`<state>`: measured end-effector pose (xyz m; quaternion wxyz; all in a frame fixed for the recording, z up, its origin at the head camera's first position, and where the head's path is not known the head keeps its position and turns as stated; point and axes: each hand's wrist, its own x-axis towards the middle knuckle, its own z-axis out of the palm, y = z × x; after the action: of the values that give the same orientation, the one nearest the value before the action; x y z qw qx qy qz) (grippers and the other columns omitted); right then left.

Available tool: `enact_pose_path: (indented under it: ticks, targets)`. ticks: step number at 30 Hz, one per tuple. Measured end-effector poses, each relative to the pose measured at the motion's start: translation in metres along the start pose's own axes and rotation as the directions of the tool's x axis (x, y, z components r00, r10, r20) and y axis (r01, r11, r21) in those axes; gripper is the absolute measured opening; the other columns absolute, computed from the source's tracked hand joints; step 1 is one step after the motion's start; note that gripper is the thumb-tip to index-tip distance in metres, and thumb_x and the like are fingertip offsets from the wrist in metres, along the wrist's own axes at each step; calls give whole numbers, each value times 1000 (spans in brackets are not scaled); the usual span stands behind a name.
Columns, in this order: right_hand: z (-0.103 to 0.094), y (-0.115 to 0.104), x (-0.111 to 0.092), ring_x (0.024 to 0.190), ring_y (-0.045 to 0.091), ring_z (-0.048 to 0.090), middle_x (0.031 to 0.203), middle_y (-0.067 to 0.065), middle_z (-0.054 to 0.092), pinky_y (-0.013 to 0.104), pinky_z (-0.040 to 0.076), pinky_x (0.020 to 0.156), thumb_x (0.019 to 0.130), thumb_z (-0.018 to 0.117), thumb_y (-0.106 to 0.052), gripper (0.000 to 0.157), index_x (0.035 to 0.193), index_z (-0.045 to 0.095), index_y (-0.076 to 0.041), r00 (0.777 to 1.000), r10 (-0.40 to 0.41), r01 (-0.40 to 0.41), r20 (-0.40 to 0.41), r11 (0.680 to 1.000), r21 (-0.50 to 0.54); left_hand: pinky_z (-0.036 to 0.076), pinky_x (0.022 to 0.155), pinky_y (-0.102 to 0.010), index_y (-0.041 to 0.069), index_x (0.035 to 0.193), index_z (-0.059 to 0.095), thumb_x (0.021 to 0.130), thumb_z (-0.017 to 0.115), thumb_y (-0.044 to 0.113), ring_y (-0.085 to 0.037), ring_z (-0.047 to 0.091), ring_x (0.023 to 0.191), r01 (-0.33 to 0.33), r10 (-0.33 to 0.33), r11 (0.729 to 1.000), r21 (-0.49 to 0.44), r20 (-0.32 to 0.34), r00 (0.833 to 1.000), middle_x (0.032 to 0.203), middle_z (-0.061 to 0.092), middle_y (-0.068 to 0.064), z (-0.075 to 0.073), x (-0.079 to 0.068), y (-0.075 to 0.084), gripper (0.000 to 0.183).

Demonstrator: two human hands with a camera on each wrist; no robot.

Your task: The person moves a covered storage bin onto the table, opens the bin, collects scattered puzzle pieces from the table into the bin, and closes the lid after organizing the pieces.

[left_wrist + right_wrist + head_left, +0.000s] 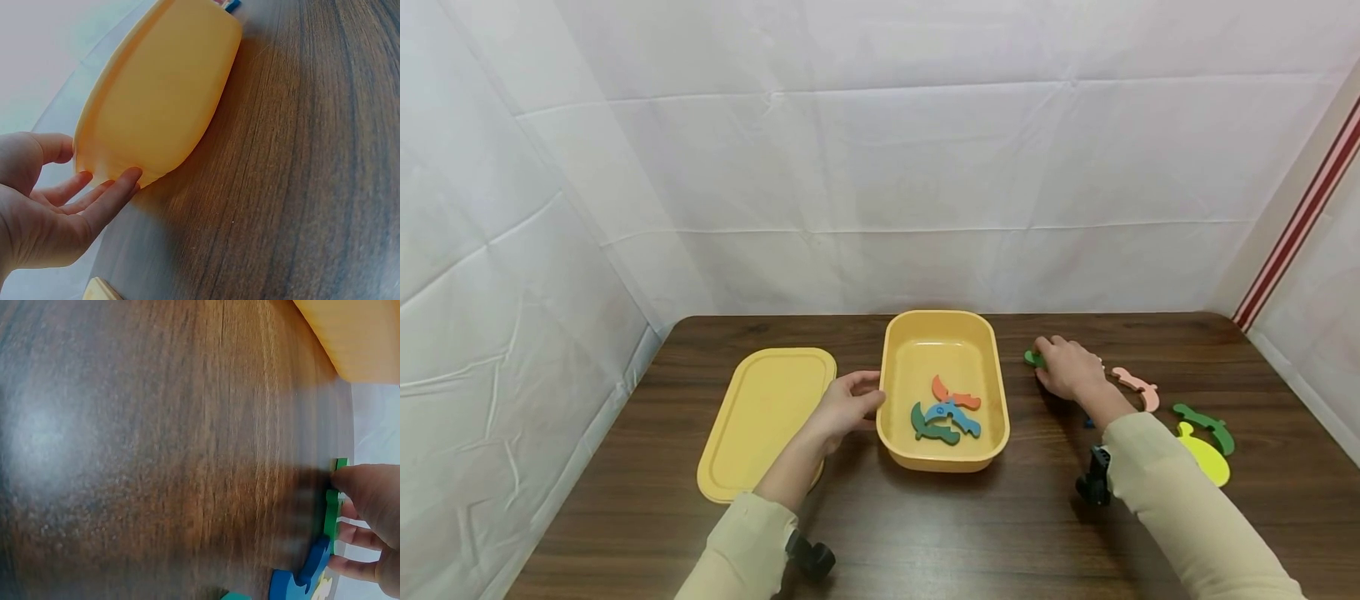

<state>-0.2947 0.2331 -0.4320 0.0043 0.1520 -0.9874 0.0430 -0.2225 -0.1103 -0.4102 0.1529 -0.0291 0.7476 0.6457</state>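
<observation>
Green piece (1033,359) pinched in right grip (1070,369); left grip (850,404) spread against tub (942,464). Seemingly pick-up step; next move calls for clean lift off desk (940,542).

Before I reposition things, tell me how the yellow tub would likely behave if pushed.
The yellow tub would probably slide rather than tip, since its floor looks broad. Its smooth, undistorted walls suggest fairly stiff plastic. It is likely light, with only three small pieces inside, which might shift.
</observation>
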Motion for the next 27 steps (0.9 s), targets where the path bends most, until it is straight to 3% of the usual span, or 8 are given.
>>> enact_pose_path:
  ticks: [13, 27]
  targets:
    - [-8, 4, -1, 76, 30, 56, 99, 16, 55, 46, 49, 62, 87, 59, -18, 27, 110, 53, -6, 997, -69, 69, -26, 997, -34, 56, 74, -41, 0, 130, 46, 89, 53, 7, -33, 60, 104, 4, -4, 1000, -2, -5, 1000, 124, 53, -22, 1, 2, 0, 43]
    - [-26, -11, -3, 73, 25, 54, 92, 10, 55, 41, 50, 57, 84, 64, -20, 25, 105, 55, -10, 983, -155, 147, -103, 986, -79, 55, 75, -42, -1, 131, 45, 89, 53, 7, -34, 59, 105, 1, -1, 1000, 5, 0, 1000, 125, 53, -23, -2, 3, 0, 43]
